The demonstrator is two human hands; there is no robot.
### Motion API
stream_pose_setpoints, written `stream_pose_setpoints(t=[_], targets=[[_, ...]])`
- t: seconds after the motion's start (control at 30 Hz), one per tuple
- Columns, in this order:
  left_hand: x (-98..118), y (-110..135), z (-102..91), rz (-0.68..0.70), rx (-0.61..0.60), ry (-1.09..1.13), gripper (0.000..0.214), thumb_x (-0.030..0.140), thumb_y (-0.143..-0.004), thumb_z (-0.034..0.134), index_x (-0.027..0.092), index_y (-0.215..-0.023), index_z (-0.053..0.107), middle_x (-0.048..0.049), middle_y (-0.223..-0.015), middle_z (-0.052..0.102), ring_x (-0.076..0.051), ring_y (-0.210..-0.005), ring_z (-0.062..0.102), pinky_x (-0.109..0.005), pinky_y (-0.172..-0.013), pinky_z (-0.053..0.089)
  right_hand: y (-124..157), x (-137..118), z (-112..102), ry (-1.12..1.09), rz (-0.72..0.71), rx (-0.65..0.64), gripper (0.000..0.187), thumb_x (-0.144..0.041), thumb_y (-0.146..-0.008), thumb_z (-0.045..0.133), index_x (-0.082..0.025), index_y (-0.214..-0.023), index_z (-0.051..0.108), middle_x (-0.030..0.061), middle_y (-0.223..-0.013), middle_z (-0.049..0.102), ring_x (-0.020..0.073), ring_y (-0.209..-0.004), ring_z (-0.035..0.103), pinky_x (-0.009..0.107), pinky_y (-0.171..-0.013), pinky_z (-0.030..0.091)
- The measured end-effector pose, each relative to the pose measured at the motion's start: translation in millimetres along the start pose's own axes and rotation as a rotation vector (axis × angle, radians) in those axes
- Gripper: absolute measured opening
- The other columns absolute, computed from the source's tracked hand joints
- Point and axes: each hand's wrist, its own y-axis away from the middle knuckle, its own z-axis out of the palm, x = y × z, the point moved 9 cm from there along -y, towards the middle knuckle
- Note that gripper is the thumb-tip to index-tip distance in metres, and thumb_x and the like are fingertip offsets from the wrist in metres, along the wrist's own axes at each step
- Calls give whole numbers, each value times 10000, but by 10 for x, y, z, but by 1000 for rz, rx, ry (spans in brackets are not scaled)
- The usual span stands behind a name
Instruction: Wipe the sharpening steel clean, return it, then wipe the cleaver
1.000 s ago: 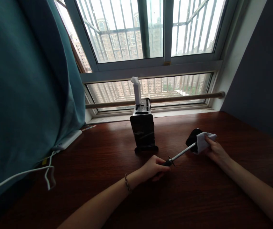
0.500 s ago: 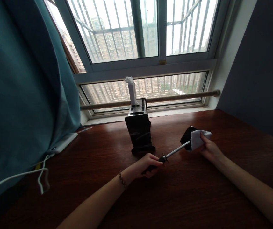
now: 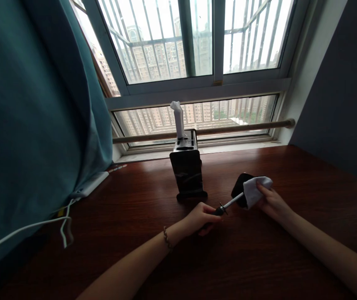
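Observation:
My left hand [image 3: 199, 218] is closed around the black handle of a sharpening steel [image 3: 233, 201], which has a small guard and a thin metal rod. The rod slants up to the right, and its far end is hidden by a white cloth [image 3: 253, 193]. Gripping that cloth from the right is my right hand [image 3: 270, 201], thumb on top. A dark flat piece [image 3: 238, 186] shows beside the cloth; I cannot tell whether it belongs to it. Behind my left hand a black knife block [image 3: 187, 171] stands upright, with a white-wrapped handle [image 3: 178, 121] rising from its top.
The brown wooden table [image 3: 153, 187] reaches to a barred window. A white power strip [image 3: 92, 185] with white cables [image 3: 66, 227] lies at the left by a teal curtain [image 3: 50, 104]. A rail [image 3: 243, 126] crosses the window's lower part.
The cloth in my right hand has moved down the rod, closer to the guard, and covers more of it. The view has shifted slightly to the left.

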Motion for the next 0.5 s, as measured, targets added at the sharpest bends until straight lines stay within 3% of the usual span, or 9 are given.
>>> stream_pose_setpoints(t=[0.13, 0.33, 0.5], targets=[[1, -9, 8, 5, -8, 8, 303, 403, -696, 670, 116, -716, 575, 56, -444, 424, -54, -302, 328, -178, -263, 210, 139, 112, 155, 35, 66, -58, 205, -176, -645, 774, -170, -802, 641, 23, -792, 695, 162, -699, 660, 232, -647, 574], [-16, -17, -4, 12, -20, 12, 283, 382, -717, 664, 112, -754, 589, 55, -455, 436, -52, -310, 331, -175, -266, 206, 201, 107, 223, 109, 91, -113, 225, -165, -621, 783, -159, -793, 638, 33, -762, 685, 178, -687, 659, 241, -646, 558], [-23, -21, 8, 23, -38, -14, 270, 375, -724, 663, 125, -694, 565, 60, -447, 432, -51, -301, 345, -171, -266, 215, 281, 252, 319, 178, 169, -219, 252, -219, -614, 799, -161, -807, 648, 33, -779, 685, 170, -697, 646, 263, -662, 537]])
